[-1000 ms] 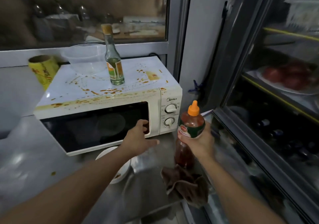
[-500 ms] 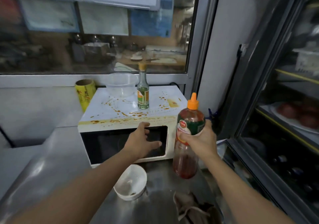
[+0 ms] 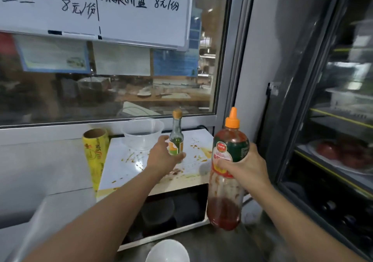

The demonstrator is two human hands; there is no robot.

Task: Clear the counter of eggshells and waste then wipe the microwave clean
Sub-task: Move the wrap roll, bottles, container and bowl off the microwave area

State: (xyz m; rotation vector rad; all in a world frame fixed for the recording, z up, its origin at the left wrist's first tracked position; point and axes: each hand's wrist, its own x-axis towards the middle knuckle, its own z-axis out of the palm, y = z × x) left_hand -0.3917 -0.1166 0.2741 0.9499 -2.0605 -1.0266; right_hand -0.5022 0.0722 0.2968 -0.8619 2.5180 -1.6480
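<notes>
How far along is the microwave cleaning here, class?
Done: nothing visibly wiped; sauce splatters cover the microwave top. In hand: the right hand grips the sauce bottle; the left hand closes on the small glass bottle. Left: moving the clear bowl, then wiping.

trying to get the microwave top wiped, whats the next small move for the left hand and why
Probably close the left hand on the small bottle and lift it off the microwave. The fingers are already around its lower part, and it stands among the sauce splatters, as does the clear bowl. The right hand is taken up with the sauce bottle, so it cannot help.
</notes>
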